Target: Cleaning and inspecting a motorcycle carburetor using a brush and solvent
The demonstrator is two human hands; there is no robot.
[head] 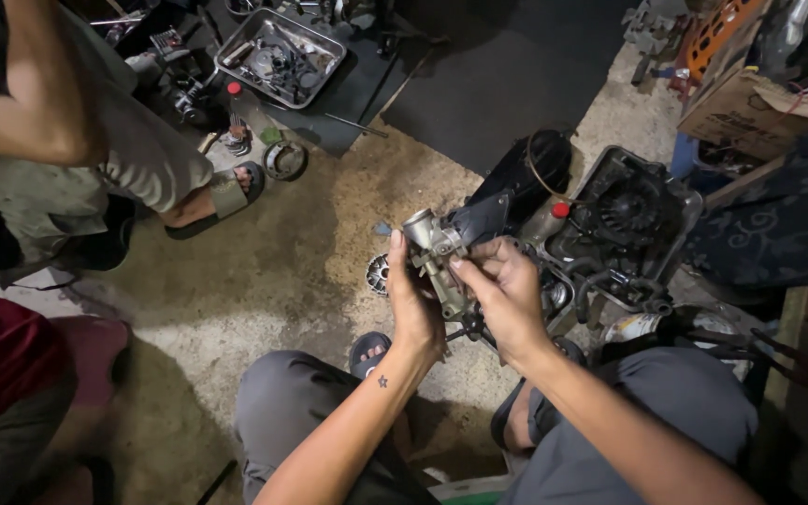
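I hold a small metal carburettor (434, 254) up in front of me with both hands. My left hand (411, 301) wraps around its lower left side, thumb pointing up along the body. My right hand (505, 292) grips it from the right, fingers curled over its middle. Its round silver throat points to the upper left. Just beyond the hands, a black engine unit (600, 229) with a fan housing and a red cap lies on the concrete floor.
Another person sits at the upper left, a sandalled foot (222, 198) on the floor. A metal tray (279, 56) of parts rests on a dark mat at top centre. A cardboard box (750, 108) and clutter fill the right. My grey-trousered knees are below.
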